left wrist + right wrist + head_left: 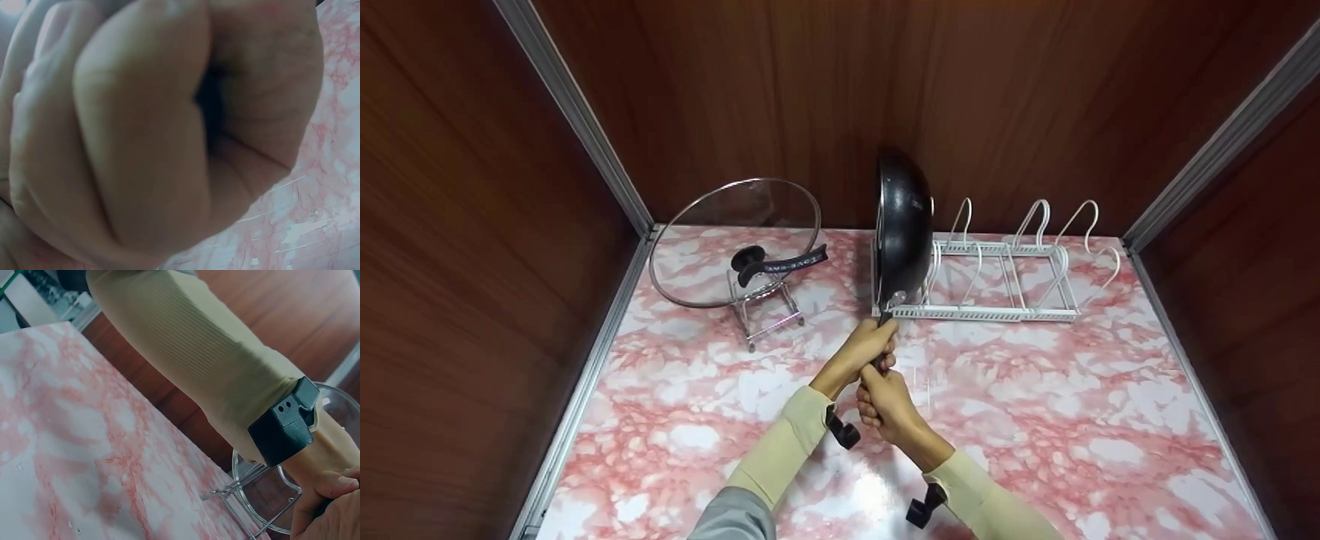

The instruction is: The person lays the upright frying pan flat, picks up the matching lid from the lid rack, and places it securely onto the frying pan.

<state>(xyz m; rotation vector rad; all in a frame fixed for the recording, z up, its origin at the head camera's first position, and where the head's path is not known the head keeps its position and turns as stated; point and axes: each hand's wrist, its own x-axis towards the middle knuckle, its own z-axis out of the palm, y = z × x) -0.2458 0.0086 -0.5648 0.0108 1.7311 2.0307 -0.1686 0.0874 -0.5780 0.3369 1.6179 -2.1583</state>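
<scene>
A black frying pan (905,225) is tilted up on its side at the left end of a white wire rack (990,313), its rounded underside facing right. My left hand (870,346) grips the dark handle close to the pan. Just behind it, my right hand (889,399) curls round the handle's rear part, the two hands touching. Curled fingers (140,129) fill the left wrist view and hide most of the handle. Whether the pan rests on the rack or hangs just above it, I cannot tell.
To the left, a glass lid (697,304) with a black knob and handle (791,264) leans upright in a small chrome stand (772,328). Several white wire loops rise from the rack. Brown panels (780,90) enclose the red-and-white marbled table (697,442) at the back and sides.
</scene>
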